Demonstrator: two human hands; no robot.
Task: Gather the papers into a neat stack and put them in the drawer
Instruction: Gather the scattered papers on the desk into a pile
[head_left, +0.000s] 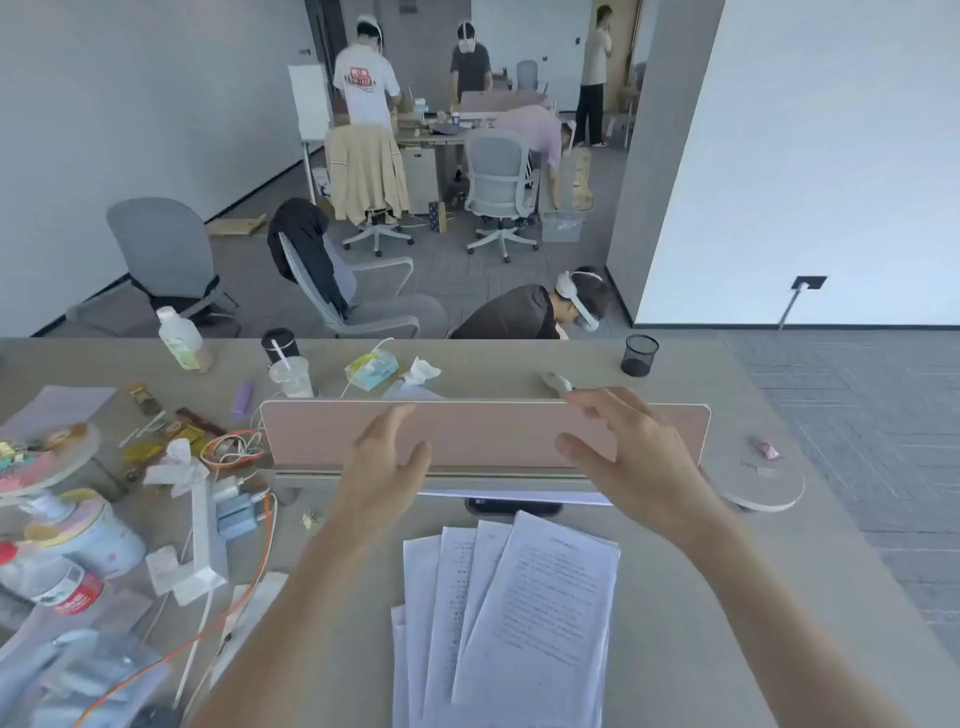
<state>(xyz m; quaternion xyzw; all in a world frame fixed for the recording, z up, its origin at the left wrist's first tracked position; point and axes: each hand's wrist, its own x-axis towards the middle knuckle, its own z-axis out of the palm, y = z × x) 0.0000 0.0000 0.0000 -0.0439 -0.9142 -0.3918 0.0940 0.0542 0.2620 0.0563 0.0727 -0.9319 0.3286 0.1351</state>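
Note:
Several printed white papers (509, 623) lie fanned out on the grey desk (727, 597) right in front of me, overlapping and askew. My left hand (382, 467) hovers above the desk beyond the papers, fingers spread, holding nothing. My right hand (628, 457) is raised to the right of it, also spread and empty. Both hands are in front of a pink desk divider (483, 431). No drawer is in view.
Clutter fills the desk's left side: bottles (52, 577), an orange cable (228, 623), chargers, wrappers, a white stand (200, 525). A black mesh pen cup (639, 354) and cups stand beyond the divider. A round pad (763, 486) lies at right. People and chairs stand beyond the desk.

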